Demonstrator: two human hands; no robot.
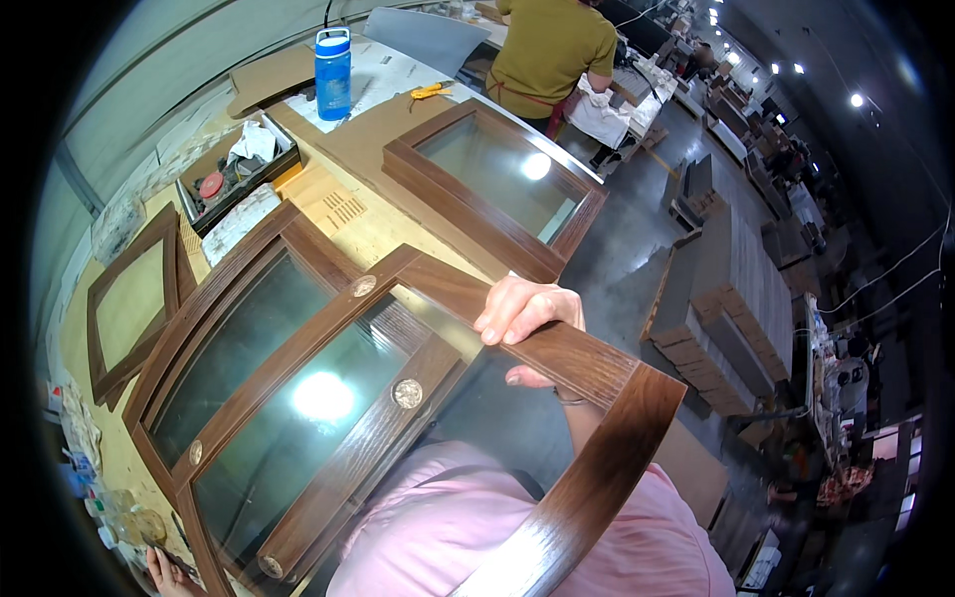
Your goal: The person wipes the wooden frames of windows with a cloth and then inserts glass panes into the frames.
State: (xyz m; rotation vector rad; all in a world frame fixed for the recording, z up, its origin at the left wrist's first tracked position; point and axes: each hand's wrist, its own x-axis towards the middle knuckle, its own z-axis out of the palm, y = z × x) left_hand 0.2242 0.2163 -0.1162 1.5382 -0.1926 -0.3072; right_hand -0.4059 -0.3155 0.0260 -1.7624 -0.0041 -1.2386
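Observation:
My right hand [532, 313] is closed round the upper rail of an empty brown wooden cabinet-door frame [587, 366], thumb beneath and fingers on top. The frame is tilted up in front of my pink shirt. Under and beside it lie brown door frames with glass panes [249, 348], with round bored recesses [407, 393] showing bare wood. My left hand [167, 575] is at the lower left edge, beside the small bottles. Its fingers are bent round something thin and dark that I cannot make out; most of that hand is cut off.
On the worktable [328, 204] stand a blue bottle [333, 80], a yellow-handled tool [430, 92] and a tray of odds and ends [239, 169]. Another glazed frame [497, 189] lies at the far edge. A person in an olive shirt [552, 50] stands beyond; stacked panels [731, 289] fill the right.

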